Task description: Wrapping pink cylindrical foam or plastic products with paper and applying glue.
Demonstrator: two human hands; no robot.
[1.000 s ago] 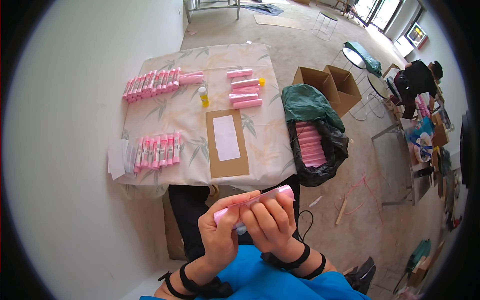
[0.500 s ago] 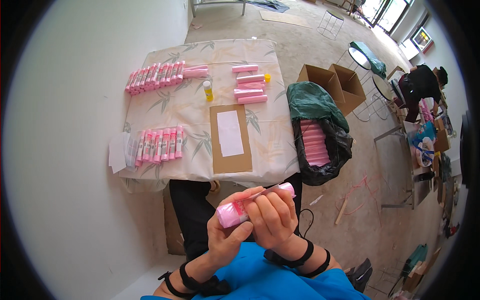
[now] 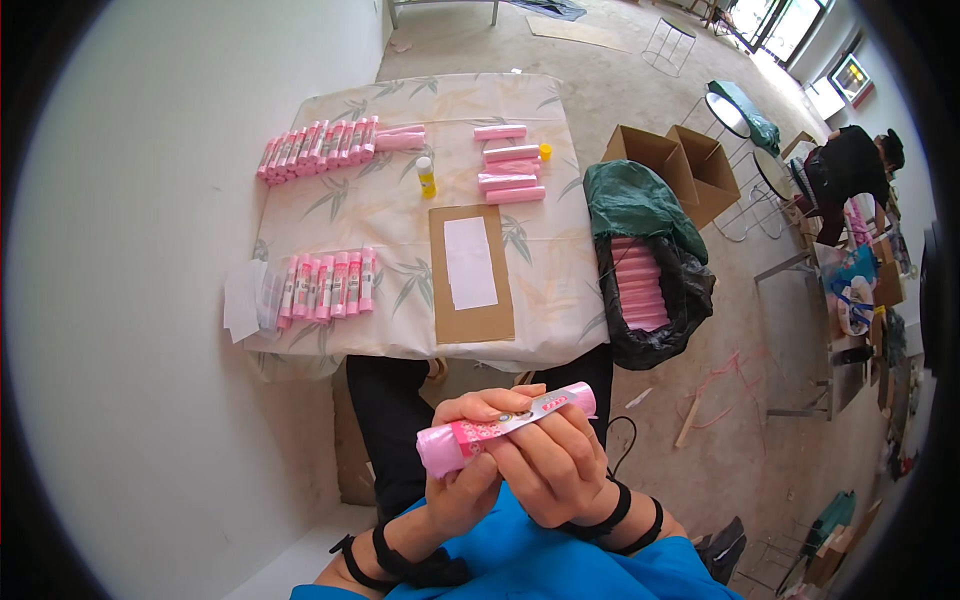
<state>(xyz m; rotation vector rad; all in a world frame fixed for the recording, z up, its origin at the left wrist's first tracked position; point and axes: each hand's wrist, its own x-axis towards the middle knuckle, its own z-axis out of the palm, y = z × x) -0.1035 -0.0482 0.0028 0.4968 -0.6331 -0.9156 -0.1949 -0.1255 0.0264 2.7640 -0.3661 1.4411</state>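
1. Papers (image 3: pixel 240 305) lie at the near left corner of the table (image 3: pixel 398 228).
2. Labelled rolls (image 3: pixel 327 287) sit in two groups on the table's left side, one far, one near.
3. A yellow-and-white tube (image 3: pixel 427 178) stands toward the table's far middle.
4. Just off the table's near edge, the left hand (image 3: pixel 468 495) grips a pink roll (image 3: pixel 490 430) with a label along it, near its left end.
5. Cardboard (image 3: pixel 504 300) lies on the table's near side.
6. Bare rolls (image 3: pixel 512 181) lie on the table's far right.
7. The right hand (image 3: pixel 555 465), beyond the table's near edge, curls its fingers around the same roll.
8. Right of the table, a bag (image 3: pixel 700 310) holds more rolls.
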